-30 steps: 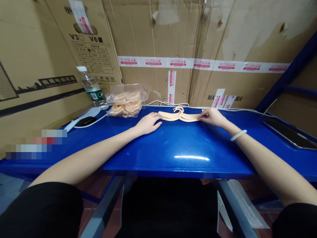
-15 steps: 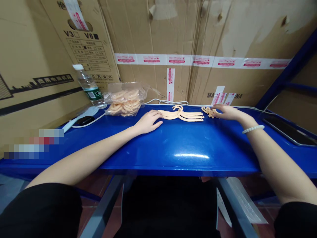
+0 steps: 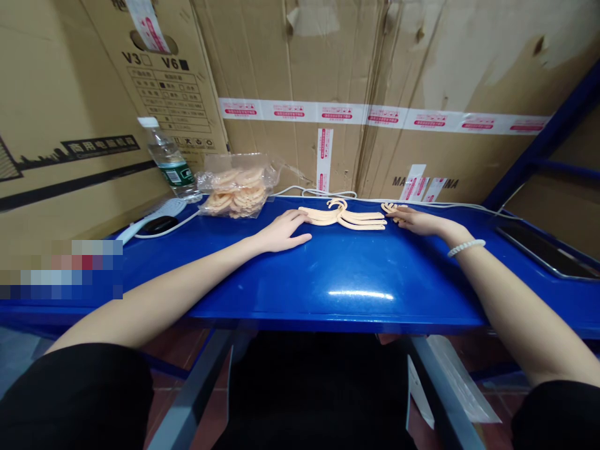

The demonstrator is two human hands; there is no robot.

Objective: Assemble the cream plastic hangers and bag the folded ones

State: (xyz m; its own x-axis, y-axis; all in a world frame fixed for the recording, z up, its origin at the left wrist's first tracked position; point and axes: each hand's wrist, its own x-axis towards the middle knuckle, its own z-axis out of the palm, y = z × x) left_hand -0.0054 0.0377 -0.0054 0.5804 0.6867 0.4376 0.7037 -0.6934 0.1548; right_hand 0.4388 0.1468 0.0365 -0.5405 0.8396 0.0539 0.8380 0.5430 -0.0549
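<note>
Curved peach-coloured plastic bars (image 3: 363,222) that look like hanger arms lie in a row on the blue table (image 3: 281,281), with hook-shaped pieces (image 3: 338,204) at their middle. At the left end of the bars rests my left hand (image 3: 284,231), palm down, fingers extended and thumb apart; its fingertips touch them. My right hand (image 3: 417,220) is at a small pile of peach plastic pieces (image 3: 389,207) to the right of the bars. Its fingers point down, bunched over the pile and hiding part of it; what they pinch cannot be made out.
A clear bag of similar peach parts (image 3: 241,190) lies at the back left, beside a water bottle (image 3: 171,162). A fly swatter (image 3: 152,215) and a black object (image 3: 162,225) are farther left. White cable (image 3: 422,202) runs along the cardboard (image 3: 281,150). A phone-like slab (image 3: 546,250) lies right.
My right hand has lowered and moved slightly left onto the small pile, its fingers drawing together. My left hand has stayed nearly still at the bars.
</note>
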